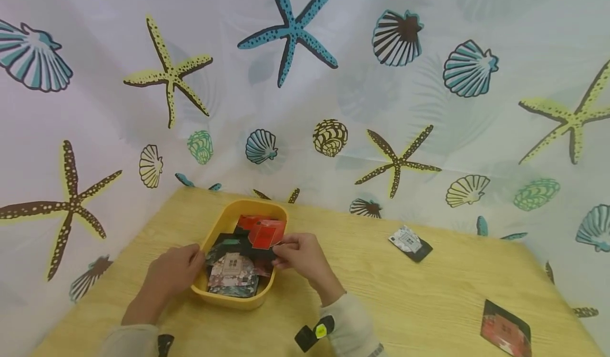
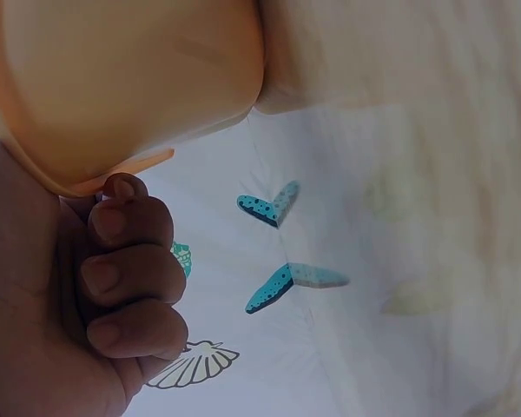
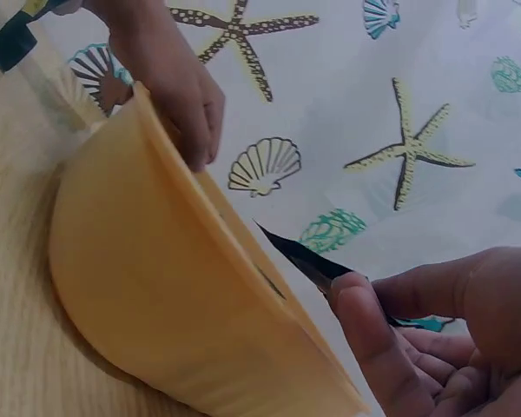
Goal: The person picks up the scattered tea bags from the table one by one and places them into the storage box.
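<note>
A yellow plastic tub (image 1: 238, 301) holds several flat printed cards, among them a red one (image 1: 264, 235) and a floral one with a pale label (image 1: 233, 272). My left hand (image 1: 169, 269) grips the tub's left rim, its fingers curled under the edge in the left wrist view (image 2: 135, 269). At the right rim, my right hand (image 1: 305, 261) pinches a dark card (image 3: 304, 261) between thumb and forefinger. In the right wrist view that card is tilted just above the rim, and its printed face is hidden there.
A white-and-black card (image 1: 411, 243) lies on the wood-patterned table (image 1: 371, 293) right of the tub. Nearer the front right lies a red-and-black card (image 1: 505, 328). A white curtain (image 1: 333, 97) with starfish and shells borders the table's back and sides.
</note>
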The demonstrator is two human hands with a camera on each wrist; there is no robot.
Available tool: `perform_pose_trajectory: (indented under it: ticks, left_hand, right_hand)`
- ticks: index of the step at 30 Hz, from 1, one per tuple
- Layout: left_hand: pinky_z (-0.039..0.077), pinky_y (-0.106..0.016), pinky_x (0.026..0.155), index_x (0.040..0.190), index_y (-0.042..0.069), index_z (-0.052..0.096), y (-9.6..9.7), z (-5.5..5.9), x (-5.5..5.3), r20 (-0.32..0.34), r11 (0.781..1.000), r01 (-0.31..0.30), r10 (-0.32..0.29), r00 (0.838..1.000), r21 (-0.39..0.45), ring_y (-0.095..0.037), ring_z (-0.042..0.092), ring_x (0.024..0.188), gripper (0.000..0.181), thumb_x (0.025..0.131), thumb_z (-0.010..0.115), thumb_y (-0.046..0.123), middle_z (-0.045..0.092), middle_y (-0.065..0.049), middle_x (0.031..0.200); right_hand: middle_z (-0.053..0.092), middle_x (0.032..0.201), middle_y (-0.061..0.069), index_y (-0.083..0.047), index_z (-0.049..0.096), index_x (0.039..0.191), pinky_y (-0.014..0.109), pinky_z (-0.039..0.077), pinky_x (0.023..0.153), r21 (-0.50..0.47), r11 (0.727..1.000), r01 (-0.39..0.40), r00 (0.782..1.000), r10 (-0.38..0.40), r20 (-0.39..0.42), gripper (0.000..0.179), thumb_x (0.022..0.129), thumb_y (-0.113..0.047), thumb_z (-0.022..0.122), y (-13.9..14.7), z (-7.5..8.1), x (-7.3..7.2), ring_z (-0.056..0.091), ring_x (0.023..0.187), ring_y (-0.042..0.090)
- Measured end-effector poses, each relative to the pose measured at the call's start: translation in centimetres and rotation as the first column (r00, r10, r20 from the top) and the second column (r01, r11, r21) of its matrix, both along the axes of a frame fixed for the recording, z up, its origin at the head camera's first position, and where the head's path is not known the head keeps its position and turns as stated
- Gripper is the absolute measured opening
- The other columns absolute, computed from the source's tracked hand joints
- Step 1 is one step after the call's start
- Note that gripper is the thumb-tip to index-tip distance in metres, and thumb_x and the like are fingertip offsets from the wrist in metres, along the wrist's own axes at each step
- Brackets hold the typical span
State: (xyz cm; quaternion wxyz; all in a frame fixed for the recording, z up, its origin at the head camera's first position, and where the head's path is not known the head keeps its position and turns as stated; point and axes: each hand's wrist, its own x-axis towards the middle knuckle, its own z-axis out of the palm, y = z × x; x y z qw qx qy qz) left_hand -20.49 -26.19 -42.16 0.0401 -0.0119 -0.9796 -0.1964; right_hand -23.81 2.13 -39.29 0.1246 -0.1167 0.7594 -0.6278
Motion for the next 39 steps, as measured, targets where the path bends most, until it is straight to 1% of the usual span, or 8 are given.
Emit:
perform_pose_trajectory:
  ticks: [8,13,19,25,29,33,36,39]
  left_hand:
    - [0.033,-0.029,0.052,0.074,0.014,0.05,0.0,0.6,0.1,-0.017,1.0,-0.002,0.002,1.0,0.002,-0.015,0.042,0.054,0.031,0.101,0.041,0.026,0.046,0.0,0.061]
    - [0.032,-0.029,0.051,0.074,0.014,0.05,0.0,0.5,0.3,-0.018,1.0,-0.002,0.002,1.0,-0.001,-0.015,0.042,0.053,0.031,0.102,0.042,0.026,0.046,0.0,0.06]
    - [0.032,-0.029,0.051,0.074,0.015,0.05,0.3,0.5,0.2,-0.014,1.0,0.003,-0.003,1.0,0.01,-0.016,0.042,0.053,0.032,0.102,0.041,0.027,0.046,0.0,0.06]
    - [0.032,-0.029,0.051,0.074,0.015,0.05,0.3,0.2,0.0,-0.009,1.0,0.01,-0.01,1.0,-0.005,-0.015,0.042,0.053,0.032,0.102,0.041,0.027,0.046,0.001,0.06]
    - [0.032,-0.029,0.051,0.073,0.015,0.049,0.3,0.3,0.2,-0.007,1.0,0.005,-0.005,1.0,-0.005,-0.015,0.042,0.053,0.032,0.102,0.041,0.026,0.046,0.0,0.06]
    - [0.032,-0.029,0.052,0.074,0.014,0.05,0.2,0.4,0.2,0.0,1.0,-0.005,0.005,1.0,0.009,-0.016,0.042,0.053,0.031,0.101,0.041,0.026,0.047,-0.001,0.061]
    - [0.032,-0.029,0.052,0.074,0.014,0.05,0.3,0.3,0.2,0.007,1.0,-0.011,0.011,1.0,0.015,-0.015,0.042,0.053,0.031,0.101,0.041,0.026,0.047,-0.001,0.061]
    - [0.032,-0.029,0.052,0.073,0.014,0.049,0.3,0.2,0.3,0.005,1.0,-0.011,0.011,1.0,0.01,-0.015,0.042,0.053,0.031,0.101,0.042,0.027,0.046,0.0,0.061]
  right_hand:
    - [0.074,0.103,0.024,0.01,0.061,0.126,0.031,0.06,0.071,0.053,0.999,0.012,0.999,-0.01,-0.05,0.038,0.092,-0.006,0.067,-1.2,-0.1,0.3,0.074,0.076,0.017]
    - [0.072,0.112,0.025,0.01,0.055,0.134,0.037,0.06,0.081,0.074,0.997,0.017,0.992,-0.008,-0.124,0.046,0.094,-0.01,0.066,-0.2,-0.1,-0.3,0.075,0.094,0.03]
    - [0.071,0.11,0.024,0.007,0.062,0.127,0.032,0.06,0.078,0.026,0.974,0.225,0.966,-0.219,-0.135,0.037,0.093,-0.006,0.065,5.0,0.5,-2.2,0.074,0.087,0.022]
    - [0.073,0.104,0.018,0.008,0.062,0.125,0.018,0.057,0.068,0.13,0.866,0.483,0.875,-0.47,-0.117,0.035,0.094,-0.01,0.063,14.8,0.1,-3.8,0.07,0.073,0.004]
    - [0.068,0.114,0.026,0.008,0.06,0.127,0.031,0.057,0.077,0.366,0.726,0.582,0.812,-0.545,-0.21,0.041,0.095,-0.018,0.06,20.2,-1.4,-3.7,0.072,0.091,0.027]
    - [0.054,0.132,0.035,0.009,0.053,0.134,0.059,0.044,0.096,0.517,0.585,0.625,0.77,-0.569,-0.288,0.05,0.097,-0.023,0.057,23.5,-3.4,-3.9,0.051,0.12,0.052]
    - [0.037,0.147,0.038,0.008,0.039,0.146,0.068,0.034,0.104,0.606,0.53,0.593,0.789,-0.534,-0.304,0.059,0.099,-0.026,0.053,25.2,-4.7,-4.3,0.035,0.132,0.058]
    - [0.017,0.157,0.038,0.006,0.023,0.153,0.073,0.022,0.11,0.713,0.516,0.475,0.864,-0.429,-0.265,0.066,0.101,-0.026,0.048,26.2,-5.4,-4.5,0.018,0.141,0.061]
